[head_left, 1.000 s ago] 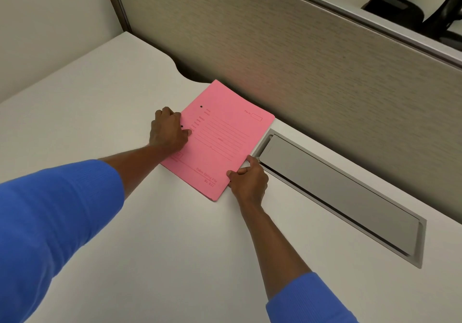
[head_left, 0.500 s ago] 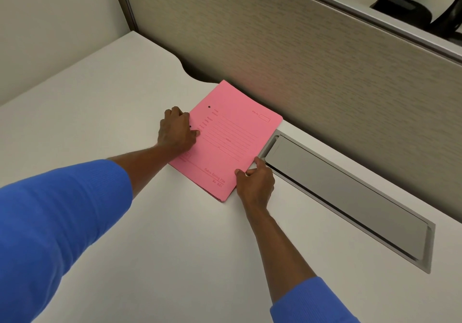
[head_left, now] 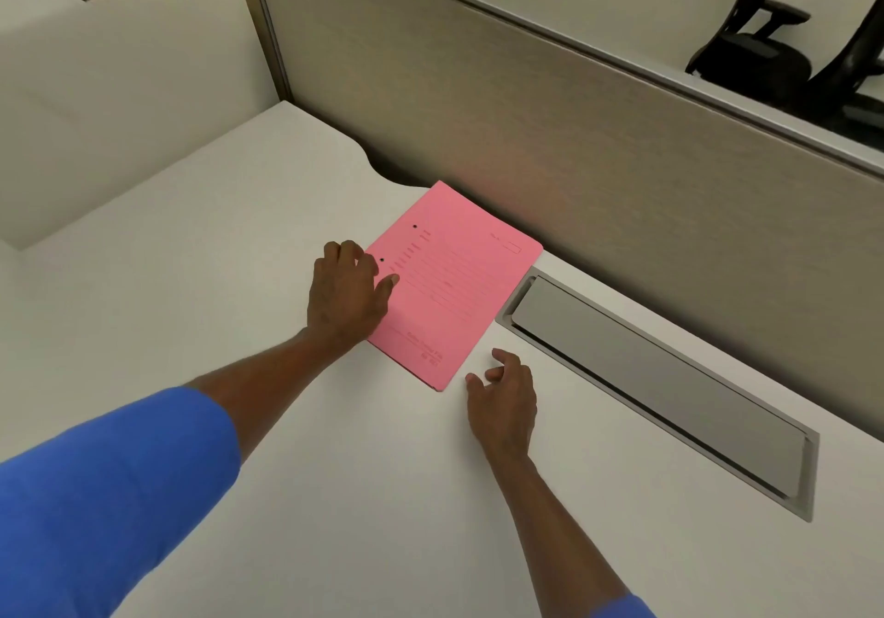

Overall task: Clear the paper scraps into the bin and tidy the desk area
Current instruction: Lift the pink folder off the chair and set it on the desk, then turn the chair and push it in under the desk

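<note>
A pink paper folder lies flat on the white desk, its far corner close to the partition. My left hand rests on the folder's left edge, fingers spread and pressing down on it. My right hand hovers just off the folder's near right corner, fingers loosely curled and apart, holding nothing. No paper scraps and no bin are in view.
A grey metal cable flap is set into the desk right of the folder. A beige partition runs along the back, with black office chairs beyond it. A cream panel stands at the left.
My right hand has let go of the folder's near right corner and drawn back toward me. My left hand stays on the left edge. The view has tilted up.
</note>
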`<action>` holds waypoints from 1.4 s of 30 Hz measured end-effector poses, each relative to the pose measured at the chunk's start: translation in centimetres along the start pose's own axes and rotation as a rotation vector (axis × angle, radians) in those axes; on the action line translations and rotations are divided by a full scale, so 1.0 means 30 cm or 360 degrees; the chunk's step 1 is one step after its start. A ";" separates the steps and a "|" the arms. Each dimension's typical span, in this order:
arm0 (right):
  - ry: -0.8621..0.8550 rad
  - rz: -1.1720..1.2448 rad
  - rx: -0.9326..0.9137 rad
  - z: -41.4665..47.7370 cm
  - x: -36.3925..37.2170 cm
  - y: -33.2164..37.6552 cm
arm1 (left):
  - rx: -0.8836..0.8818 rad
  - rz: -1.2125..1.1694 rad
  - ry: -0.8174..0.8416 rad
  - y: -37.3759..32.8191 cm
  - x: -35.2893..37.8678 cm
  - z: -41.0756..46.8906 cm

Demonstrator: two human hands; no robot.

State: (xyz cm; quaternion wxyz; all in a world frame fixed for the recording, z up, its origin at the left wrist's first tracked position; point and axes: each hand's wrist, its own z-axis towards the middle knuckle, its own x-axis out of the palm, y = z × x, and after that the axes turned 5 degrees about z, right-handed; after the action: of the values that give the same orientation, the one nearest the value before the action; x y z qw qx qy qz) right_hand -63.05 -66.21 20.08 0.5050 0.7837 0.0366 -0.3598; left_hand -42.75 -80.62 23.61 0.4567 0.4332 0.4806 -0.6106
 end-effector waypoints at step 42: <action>0.0940 -0.0594 -0.0218 -1.636 -0.298 -0.597 | -0.0170 -0.0256 0.1323 0.514 -0.438 -2.121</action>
State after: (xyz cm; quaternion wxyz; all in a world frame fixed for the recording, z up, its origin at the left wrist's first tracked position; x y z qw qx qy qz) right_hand -51.33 -14.61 23.08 0.4495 0.7981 0.3477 -0.2004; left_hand -19.27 -18.11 23.02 0.1969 0.5792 0.6870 -0.3920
